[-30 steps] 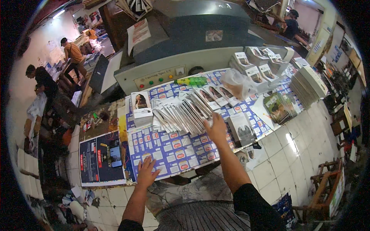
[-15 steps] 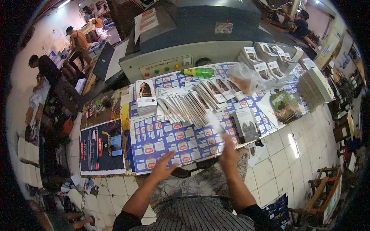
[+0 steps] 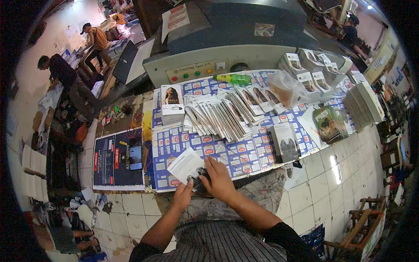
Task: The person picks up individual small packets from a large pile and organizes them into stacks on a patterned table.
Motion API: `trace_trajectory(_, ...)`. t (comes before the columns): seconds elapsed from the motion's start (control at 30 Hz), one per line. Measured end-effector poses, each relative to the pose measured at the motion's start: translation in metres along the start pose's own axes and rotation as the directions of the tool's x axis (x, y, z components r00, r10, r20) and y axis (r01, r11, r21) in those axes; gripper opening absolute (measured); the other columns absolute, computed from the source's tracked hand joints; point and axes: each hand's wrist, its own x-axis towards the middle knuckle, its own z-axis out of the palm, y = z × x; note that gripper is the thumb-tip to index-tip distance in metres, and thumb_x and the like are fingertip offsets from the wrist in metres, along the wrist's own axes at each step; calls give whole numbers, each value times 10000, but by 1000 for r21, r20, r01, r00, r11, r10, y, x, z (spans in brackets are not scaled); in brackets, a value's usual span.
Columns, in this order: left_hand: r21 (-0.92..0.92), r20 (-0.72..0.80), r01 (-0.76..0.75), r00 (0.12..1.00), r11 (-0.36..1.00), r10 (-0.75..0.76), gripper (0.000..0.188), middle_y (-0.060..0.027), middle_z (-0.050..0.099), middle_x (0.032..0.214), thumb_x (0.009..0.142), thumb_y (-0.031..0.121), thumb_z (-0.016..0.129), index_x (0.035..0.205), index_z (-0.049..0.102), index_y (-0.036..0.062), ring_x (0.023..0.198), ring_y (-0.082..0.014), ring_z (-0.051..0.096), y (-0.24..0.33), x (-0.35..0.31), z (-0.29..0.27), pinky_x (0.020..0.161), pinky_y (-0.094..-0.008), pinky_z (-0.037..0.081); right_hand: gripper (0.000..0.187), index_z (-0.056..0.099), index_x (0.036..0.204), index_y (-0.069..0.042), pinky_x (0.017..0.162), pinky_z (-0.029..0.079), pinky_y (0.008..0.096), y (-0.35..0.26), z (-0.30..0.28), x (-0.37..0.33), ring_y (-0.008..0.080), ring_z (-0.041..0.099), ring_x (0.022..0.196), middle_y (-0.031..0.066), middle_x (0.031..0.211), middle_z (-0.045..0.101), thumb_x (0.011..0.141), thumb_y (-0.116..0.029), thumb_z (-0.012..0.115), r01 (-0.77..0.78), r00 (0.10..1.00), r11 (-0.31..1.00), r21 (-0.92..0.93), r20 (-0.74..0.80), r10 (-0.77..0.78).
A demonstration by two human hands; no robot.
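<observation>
A white booklet (image 3: 185,165) with a dark picture along its lower part is held between my hands, tilted above the table's near edge. My left hand (image 3: 182,195) pinches its lower left corner, thumb on top. My right hand (image 3: 219,180) lies along its right side, the fingers over the dark picture. Beyond them a fanned row of similar booklets (image 3: 218,118) leans across the table. A neat stack (image 3: 171,98) with a portrait on top stands at its left end. To the right sits another stack (image 3: 286,144) with a dark picture on top.
Blue printed sheets (image 3: 174,142) cover the table. Behind the row lie a green bottle (image 3: 240,79) and a clear plastic bag (image 3: 288,89). More booklet stacks (image 3: 312,83) stand at the back right. A grey machine (image 3: 192,63) backs the table. A phone (image 3: 135,157) rests at left.
My right hand has swung left, bringing the booklet from the table's right part to the near left. My left hand has come in and closed on its corner. The view has shifted slightly.
</observation>
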Motion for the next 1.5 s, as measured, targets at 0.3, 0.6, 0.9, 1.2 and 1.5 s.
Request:
trace_trajectory(0.3,-386,-16,-6,1000,922,0,665,-69,571,1250,961,510,602,1459,384,126,1057,-215,583,2,2,-10,883,-395,502,239,675,1144,-62,813,538,364,-22,10,-4,295,667,935,124,1058,677,920,-146,671,-67,996,966,251,72,50)
trace_trajectory(0.6,24,-284,-80,955,997,83,386,-53,651,1204,935,107,698,1292,570,39,1138,-180,584,6,31,-55,953,-342,476,269,687,1030,10,755,514,323,57,53,12,189,640,788,113,842,698,919,-235,697,-509,857,752,419,170,486)
trace_trajectory(0.9,974,-30,-91,854,207,520,551,-192,431,1473,921,213,662,1430,481,104,1363,-368,399,-9,67,-29,1120,-535,317,258,674,1049,32,781,530,383,89,60,5,319,698,853,209,927,715,869,-149,712,-440,892,884,160,-39,451)
trace_trajectory(1.2,940,327,-333,822,-73,465,658,-139,405,1522,924,600,553,1425,521,175,1449,-339,306,-27,74,-31,1179,-576,196,236,647,1141,19,834,519,342,91,28,17,184,662,935,129,1025,709,1003,-137,535,-692,570,-46,720,584,577)
trace_trajectory(1.5,926,320,-268,932,-267,173,608,-140,404,1524,907,308,644,1440,477,68,1470,-346,272,-7,84,-31,1193,-560,168,478,548,1377,-63,1107,335,495,73,61,27,352,455,1340,167,1459,488,971,-312,578,107,958,986,-128,280,-68)
